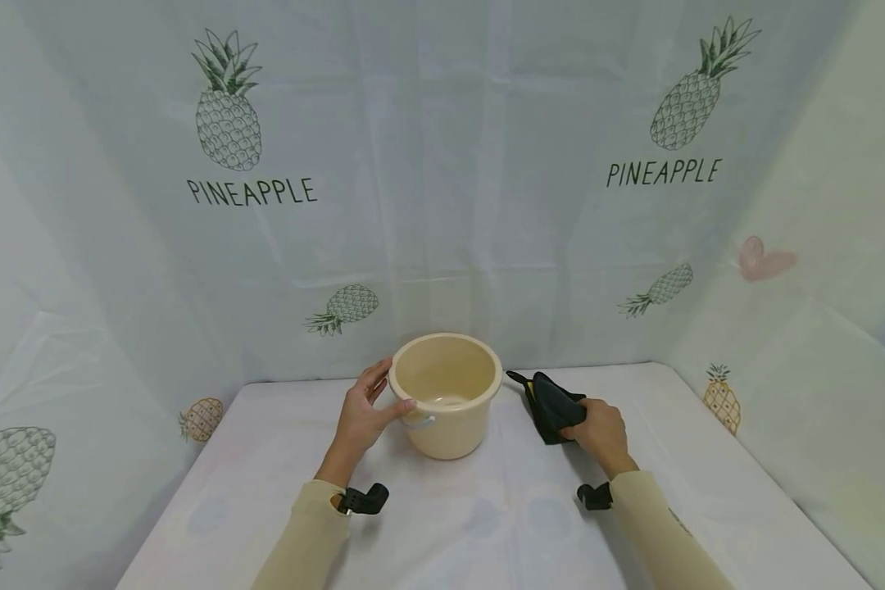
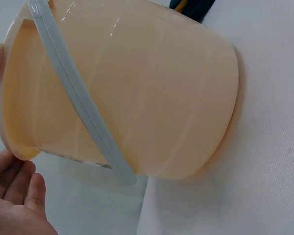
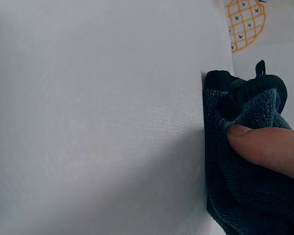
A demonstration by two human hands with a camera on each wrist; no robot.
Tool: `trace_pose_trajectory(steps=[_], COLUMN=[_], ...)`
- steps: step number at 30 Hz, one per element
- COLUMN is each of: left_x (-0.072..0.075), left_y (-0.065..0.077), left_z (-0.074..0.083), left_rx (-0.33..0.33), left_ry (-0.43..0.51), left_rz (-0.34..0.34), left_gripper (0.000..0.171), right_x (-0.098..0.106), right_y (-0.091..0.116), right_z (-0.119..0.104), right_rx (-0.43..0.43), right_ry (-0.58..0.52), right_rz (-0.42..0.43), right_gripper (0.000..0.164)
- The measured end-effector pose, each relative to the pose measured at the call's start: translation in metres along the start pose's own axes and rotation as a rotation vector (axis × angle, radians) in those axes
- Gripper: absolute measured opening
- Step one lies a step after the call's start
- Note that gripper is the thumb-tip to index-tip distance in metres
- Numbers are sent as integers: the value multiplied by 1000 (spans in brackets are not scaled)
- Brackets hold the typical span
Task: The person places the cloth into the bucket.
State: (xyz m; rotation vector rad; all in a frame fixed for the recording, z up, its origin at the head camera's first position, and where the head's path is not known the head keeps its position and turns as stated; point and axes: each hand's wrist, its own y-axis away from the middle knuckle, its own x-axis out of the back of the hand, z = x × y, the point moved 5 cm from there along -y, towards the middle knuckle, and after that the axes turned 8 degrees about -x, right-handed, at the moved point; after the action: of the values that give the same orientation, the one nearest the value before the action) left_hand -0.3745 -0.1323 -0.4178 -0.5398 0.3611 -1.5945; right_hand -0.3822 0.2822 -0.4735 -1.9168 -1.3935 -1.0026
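Note:
A cream plastic bucket (image 1: 450, 434) stands upright near the back edge of the table, its inside facing up to the head view. My left hand (image 1: 365, 418) holds its rim from the left, with the thumb at the front and the fingers round the far side. A pale handle (image 2: 78, 93) hangs down the bucket's outside in the left wrist view. To the right of the bucket, my right hand (image 1: 599, 430) grips a folded dark towel (image 1: 553, 406) on the table. Its thumb (image 3: 264, 147) presses into the fuzzy fabric, close to a black edging and a small loop (image 3: 260, 68).
A white cloth covers the table (image 1: 479, 533). Directly behind it hangs a pale curtain (image 1: 442, 164) printed with pineapples, and similar sheets rise at both sides. Each wrist wears a black camera on a band, such as the left wrist camera (image 1: 369, 498).

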Motion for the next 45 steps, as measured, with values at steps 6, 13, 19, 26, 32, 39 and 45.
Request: trace_pose_trajectory(steps=[6,13,19,26,32,39,45], left_x=[1,2,1,2,3,2,2], left_y=[1,0,-1,-1,-1,0,-1], left_z=[0,-2,-4,-5,-5,-3,-3], left_rx=[2,8,13,0,0,6,0], left_ry=[-5,4,1,1,8,3,28], left_rz=[2,4,0,-6,-2,-2,-10], left_gripper=[87,86,86,87,87,87,87], right_x=[0,5,14,31,48,67,84], right_y=[-1,0,3,5,7,9,12], right_z=[2,1,-4,-17,-30,-47,-59], right_rx=[-2,-20,18,59,71,98,126], right_ry=[-26,-56,-78,-100,-115,-117,-151], right_rz=[8,4,27,75,87,102,126], right_gripper=[68,70,72,70,69,67,61])
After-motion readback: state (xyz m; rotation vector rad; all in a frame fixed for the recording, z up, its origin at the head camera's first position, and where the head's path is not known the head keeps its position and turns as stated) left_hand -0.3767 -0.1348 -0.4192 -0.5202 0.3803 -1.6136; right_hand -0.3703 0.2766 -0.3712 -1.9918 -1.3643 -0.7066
